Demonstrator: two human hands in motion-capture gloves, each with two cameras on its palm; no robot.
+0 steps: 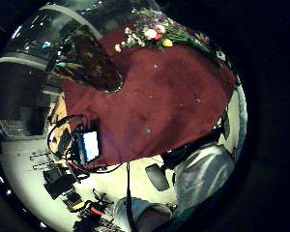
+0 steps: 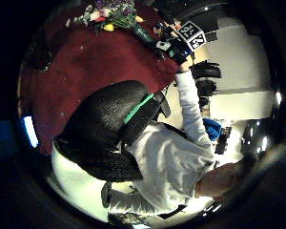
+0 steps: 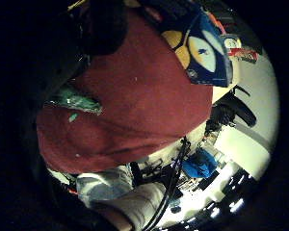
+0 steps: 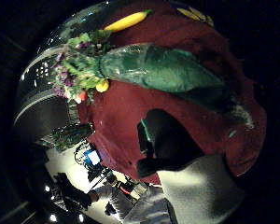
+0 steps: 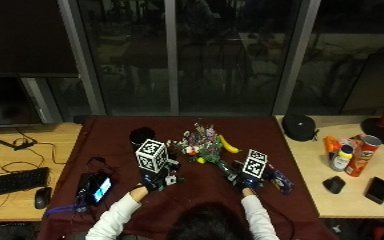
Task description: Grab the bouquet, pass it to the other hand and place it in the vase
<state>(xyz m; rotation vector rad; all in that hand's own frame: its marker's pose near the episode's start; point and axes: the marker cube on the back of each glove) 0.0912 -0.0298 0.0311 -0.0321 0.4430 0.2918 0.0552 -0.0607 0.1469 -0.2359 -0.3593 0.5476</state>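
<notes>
- Leftmost, one phone (image 5: 99,188) is seen on the red cloth (image 5: 112,145), with the left hand (image 5: 153,180) just right of it; whether its fingers are curled cannot be told.
- One dark vase (image 5: 141,136) stands beyond that hand, apart from the flowers.
- One bouquet (image 5: 200,145) lies mid-cloth, one banana (image 5: 228,144) beside its blooms.
- At its green-wrapped stem (image 4: 163,70) the right hand (image 5: 246,181) is placed; a grasp cannot be confirmed.
- The wrap should probably be gripped low, so the other hand is left room.
</notes>
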